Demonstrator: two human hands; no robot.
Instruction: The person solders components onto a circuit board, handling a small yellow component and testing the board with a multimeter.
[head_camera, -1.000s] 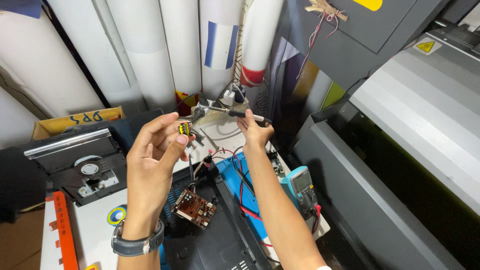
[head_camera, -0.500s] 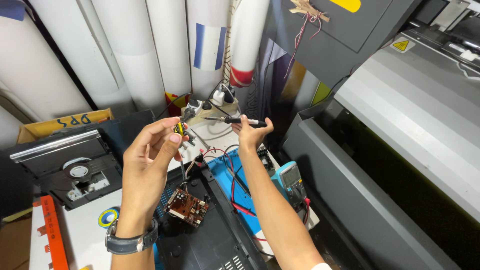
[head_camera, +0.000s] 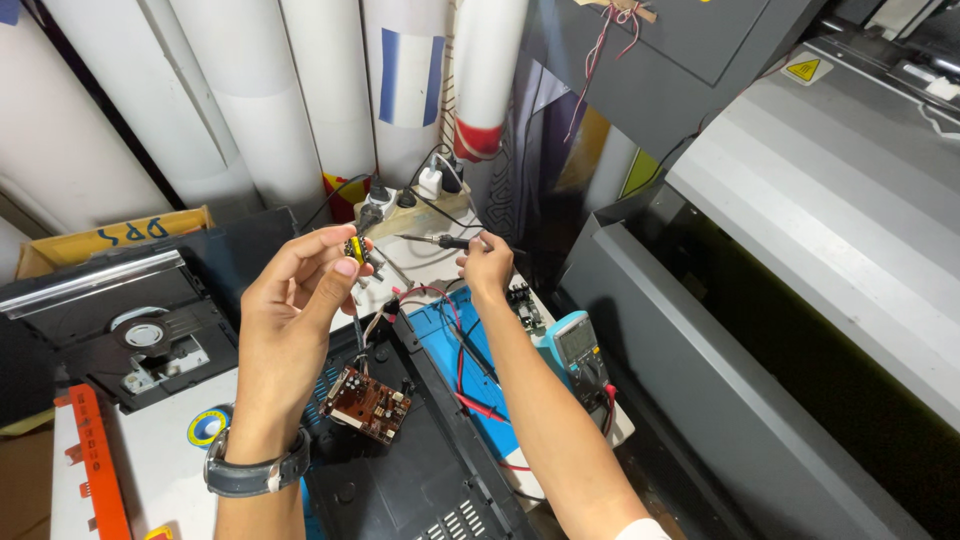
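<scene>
My left hand (head_camera: 292, 305), with a grey wristwatch, pinches a small yellow electronic component (head_camera: 355, 249) between thumb and fingertips, raised above the bench. My right hand (head_camera: 487, 265) grips a slim black soldering iron (head_camera: 440, 241) whose tip points left toward the component, a short gap away. Below the hands a brown circuit board (head_camera: 366, 403) lies on an opened black device chassis (head_camera: 400, 480), with wires running up from it.
A teal multimeter (head_camera: 578, 345) with red and black leads lies on a blue mat (head_camera: 470, 370). A white power strip (head_camera: 415, 205) sits behind. A black disc drive (head_camera: 130, 325), orange tool (head_camera: 95, 460), white rolls at the back and a large grey machine (head_camera: 800, 260) at right.
Both hands have dropped slightly in view and the camera moved closer; the iron's tip has drawn nearer to the component.
</scene>
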